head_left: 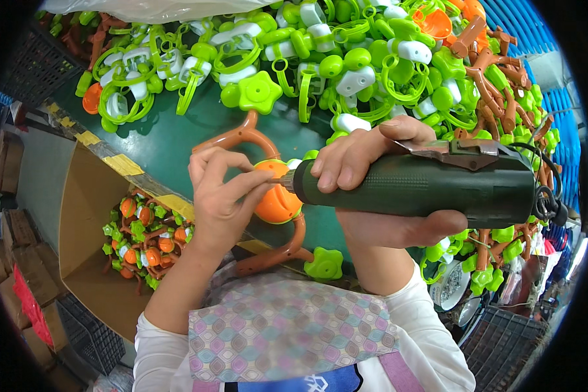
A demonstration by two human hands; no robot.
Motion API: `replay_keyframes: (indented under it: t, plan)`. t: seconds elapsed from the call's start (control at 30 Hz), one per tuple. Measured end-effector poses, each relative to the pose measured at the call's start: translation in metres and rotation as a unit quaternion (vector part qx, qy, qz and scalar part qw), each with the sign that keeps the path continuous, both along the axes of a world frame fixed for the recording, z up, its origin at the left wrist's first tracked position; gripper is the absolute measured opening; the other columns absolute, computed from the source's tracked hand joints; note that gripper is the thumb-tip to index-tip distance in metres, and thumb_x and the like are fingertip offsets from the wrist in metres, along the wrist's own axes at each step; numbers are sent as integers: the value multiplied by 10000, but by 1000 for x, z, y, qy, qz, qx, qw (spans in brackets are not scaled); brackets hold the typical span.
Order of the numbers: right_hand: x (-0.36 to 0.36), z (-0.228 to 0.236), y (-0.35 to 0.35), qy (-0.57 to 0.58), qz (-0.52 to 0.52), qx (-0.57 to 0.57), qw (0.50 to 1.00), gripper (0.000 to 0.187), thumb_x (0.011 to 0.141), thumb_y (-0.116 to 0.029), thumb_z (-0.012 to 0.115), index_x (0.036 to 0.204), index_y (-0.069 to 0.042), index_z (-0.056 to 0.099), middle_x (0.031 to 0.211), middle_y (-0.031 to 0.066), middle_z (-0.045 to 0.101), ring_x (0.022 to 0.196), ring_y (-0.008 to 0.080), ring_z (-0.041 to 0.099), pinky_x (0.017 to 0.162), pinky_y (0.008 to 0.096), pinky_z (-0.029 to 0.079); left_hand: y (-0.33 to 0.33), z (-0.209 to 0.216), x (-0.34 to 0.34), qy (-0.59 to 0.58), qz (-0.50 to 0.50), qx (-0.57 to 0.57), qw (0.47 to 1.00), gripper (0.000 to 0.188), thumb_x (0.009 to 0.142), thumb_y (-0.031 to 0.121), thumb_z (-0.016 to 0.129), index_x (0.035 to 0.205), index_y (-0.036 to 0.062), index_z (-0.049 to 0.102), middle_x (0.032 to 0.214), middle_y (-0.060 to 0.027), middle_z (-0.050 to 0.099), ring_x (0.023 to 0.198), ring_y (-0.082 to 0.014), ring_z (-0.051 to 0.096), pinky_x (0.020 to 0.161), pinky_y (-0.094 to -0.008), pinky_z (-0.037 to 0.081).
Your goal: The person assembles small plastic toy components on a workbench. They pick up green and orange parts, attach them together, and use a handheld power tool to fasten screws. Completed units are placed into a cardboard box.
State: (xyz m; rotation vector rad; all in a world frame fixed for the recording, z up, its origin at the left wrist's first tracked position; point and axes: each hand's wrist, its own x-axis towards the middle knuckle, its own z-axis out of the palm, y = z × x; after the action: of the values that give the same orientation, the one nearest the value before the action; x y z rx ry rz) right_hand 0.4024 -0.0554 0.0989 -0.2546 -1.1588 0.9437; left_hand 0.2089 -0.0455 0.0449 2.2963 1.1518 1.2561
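My right hand (356, 157) is wrapped round a dark green electric screwdriver (405, 186), held level and pointing left. At its bit (282, 181), the thumb and fingertips of my left hand (217, 196) are pinched together. Whatever small thing they hold is hidden. Just under the bit lies a plastic toy with a round orange centre (277, 208) and brown branch-shaped arms (242, 135). Green star-shaped knobs (260, 93) cap its ends, one far and one near me. Part of the toy is covered by my left hand.
Heaped along the far side of the green worktop (170, 140) are green and white ring parts (356, 78). Brown branch pieces (496, 91) pile up at the right. A cardboard box (85, 215) of assembled toys (144, 242) stands left, below the taped table edge (121, 163).
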Motion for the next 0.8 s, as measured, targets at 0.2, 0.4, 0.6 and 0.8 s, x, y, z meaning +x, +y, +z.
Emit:
replay_keyframes:
  t: [0.2,0.4,0.6,0.8]
  plan:
    - [2,3,-3,4,-12,-18,1000,1014,804,-864,518,1355,-15,464,806,110,613,703,245,628,719,421,540,1,-1,2,15,9,3,1000,226,709,96,846,913,163,775,956,1,610,1008,-263,511,900,-394,396]
    - [7,-2,1,1,-1,-1,1000,1018,806,-858,524,1357,-4,462,815,115,622,705,249,633,714,419,541,-3,1,5,65,14,43,997,288,714,125,843,989,125,758,999,-32,604,1035,-290,518,979,-444,406]
    - [3,-3,3,-18,-50,-63,997,1038,795,-872,519,1341,8,461,803,121,627,695,242,634,706,416,543,-19,-20,20,-149,20,-215,965,763,713,233,879,1354,48,511,1255,-129,519,1169,-321,520,1058,-442,392]
    - [-4,1,12,-117,-60,-151,980,988,789,-839,577,1265,21,478,806,131,633,711,237,647,724,402,558,-22,-39,25,-155,-35,-336,929,709,786,213,815,1366,33,449,1291,-171,479,1201,-334,512,1036,-411,436]
